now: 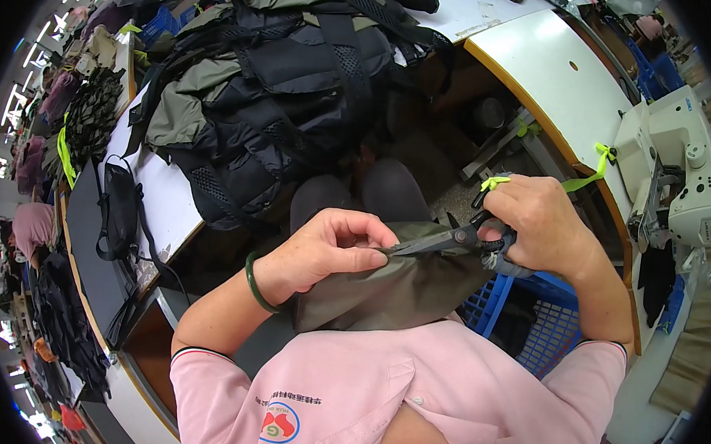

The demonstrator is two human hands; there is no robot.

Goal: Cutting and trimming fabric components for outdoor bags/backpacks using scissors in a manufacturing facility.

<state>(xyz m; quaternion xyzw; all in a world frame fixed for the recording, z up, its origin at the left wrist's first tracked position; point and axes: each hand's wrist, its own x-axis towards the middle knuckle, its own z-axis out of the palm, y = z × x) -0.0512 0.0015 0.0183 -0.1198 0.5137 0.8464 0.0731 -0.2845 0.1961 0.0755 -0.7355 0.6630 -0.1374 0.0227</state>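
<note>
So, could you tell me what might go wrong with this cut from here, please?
1. The scissors point at the left hand, whose fingertips pinch the olive fabric right at the blade tips; a slip could nick them.
2. The fabric is held in the air, unsupported, so the cut could wander.
3. The right hand works beside the table edge and might bump it.

No packages, signs or screens; only round red-green-blue logo patch (pixel 280 423) on pink shirt chest.

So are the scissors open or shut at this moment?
Nearly shut. The scissors in the right hand show blades tapering to one thin point at the olive fabric, which the left hand pinches.
</note>
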